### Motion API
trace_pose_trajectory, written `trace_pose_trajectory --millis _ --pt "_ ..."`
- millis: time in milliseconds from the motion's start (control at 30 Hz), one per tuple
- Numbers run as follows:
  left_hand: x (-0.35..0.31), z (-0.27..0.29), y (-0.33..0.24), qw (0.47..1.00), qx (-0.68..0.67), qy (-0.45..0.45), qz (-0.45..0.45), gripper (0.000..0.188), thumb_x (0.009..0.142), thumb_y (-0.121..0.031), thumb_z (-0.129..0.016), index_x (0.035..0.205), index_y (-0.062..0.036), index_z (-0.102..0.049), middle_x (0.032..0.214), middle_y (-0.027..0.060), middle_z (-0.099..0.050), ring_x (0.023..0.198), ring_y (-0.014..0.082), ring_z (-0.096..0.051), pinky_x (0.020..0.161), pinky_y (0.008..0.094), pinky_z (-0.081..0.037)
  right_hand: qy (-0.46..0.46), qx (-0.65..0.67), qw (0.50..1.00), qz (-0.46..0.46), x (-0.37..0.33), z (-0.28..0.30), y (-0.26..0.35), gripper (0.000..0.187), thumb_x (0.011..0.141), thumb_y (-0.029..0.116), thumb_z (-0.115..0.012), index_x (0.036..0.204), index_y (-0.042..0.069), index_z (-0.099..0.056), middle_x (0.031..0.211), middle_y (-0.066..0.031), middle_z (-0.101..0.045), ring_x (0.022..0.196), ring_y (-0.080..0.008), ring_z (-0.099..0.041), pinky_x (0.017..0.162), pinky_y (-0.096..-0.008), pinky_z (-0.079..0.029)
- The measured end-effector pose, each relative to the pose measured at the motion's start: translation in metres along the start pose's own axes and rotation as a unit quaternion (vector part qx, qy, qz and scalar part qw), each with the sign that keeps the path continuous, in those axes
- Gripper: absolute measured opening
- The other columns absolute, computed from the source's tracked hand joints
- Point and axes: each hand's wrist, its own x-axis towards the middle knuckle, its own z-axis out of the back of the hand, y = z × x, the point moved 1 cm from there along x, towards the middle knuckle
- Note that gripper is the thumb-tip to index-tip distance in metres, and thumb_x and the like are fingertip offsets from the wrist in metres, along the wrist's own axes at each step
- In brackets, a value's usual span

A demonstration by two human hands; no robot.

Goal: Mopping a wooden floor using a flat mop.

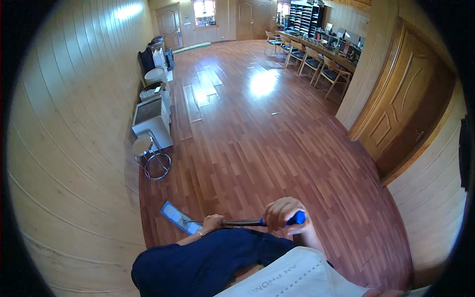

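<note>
A flat mop crosses in front of my body, its long dark handle (243,222) ending in a blue grip at the right. My right hand (283,212) is wrapped round that grip near the top end. Farther down the handle, my left hand (213,223) is closed on it, a bracelet at the wrist. Beyond the left hand lies the blue and white mop head (177,216), low over the wooden floor (237,163) near the left wall. The left forearm is partly hidden by my dark blue sleeve.
Along the left wall stand a round metal stool (143,145), a white cabinet-like box (153,121) and several bins. Wooden chairs (334,74) line a long desk (321,45) at the far right. A wooden door (403,101) is on the right. Light glares off the floor.
</note>
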Motion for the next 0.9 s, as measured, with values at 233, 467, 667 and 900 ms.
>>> trace_pose_trajectory --millis 233,467,667,900 --pt "-0.035 -0.013 0.05 0.992 -0.063 -0.004 0.109 0.019 0.079 -0.026 -0.057 0.085 -0.0119 -0.068 0.09 0.0117 -0.068 0.092 0.0314 -0.065 0.077 0.0451 -0.051 -0.061 0.017 0.983 -0.173 -0.004 -0.006 -0.031 0.023 0.081 0.02 -0.066 0.073 -0.001 -0.063 0.078 -0.0162 -0.066 0.077 -0.0291 -0.063 0.077 -0.0399 -0.048" --pt "-0.023 0.006 0.046 0.994 -0.035 0.018 0.105 0.019 0.078 -0.028 -0.062 0.082 -0.0113 -0.068 0.087 0.0137 -0.067 0.092 0.0327 -0.064 0.078 0.0459 -0.051 -0.066 0.004 0.979 -0.194 -0.006 -0.001 -0.031 0.014 0.081 0.01 -0.065 0.077 -0.003 -0.062 0.08 -0.017 -0.066 0.083 -0.0297 -0.065 0.081 -0.0418 -0.049" --pt "0.026 0.025 0.019 0.996 -0.079 -0.027 0.045 0.027 0.079 -0.035 -0.065 0.074 -0.0091 -0.066 0.085 0.0151 -0.066 0.087 0.035 -0.063 0.074 0.0466 -0.051 -0.017 -0.14 0.98 -0.137 0.018 -0.014 -0.001 0.01 0.082 0.007 -0.066 0.077 -0.001 -0.062 0.083 -0.0139 -0.067 0.079 -0.0308 -0.066 0.075 -0.0395 -0.051" --pt "0.101 0.039 -0.031 0.976 -0.146 -0.09 -0.137 0.03 0.079 -0.039 -0.068 0.073 -0.0097 -0.068 0.071 0.0152 -0.064 0.072 0.0363 -0.063 0.063 0.0458 -0.049 0.032 -0.329 0.94 -0.083 0.049 -0.029 0.028 0.026 0.074 0.013 -0.073 0.096 0.006 -0.062 0.079 -0.0088 -0.063 0.072 -0.0283 -0.063 0.062 -0.0386 -0.049"
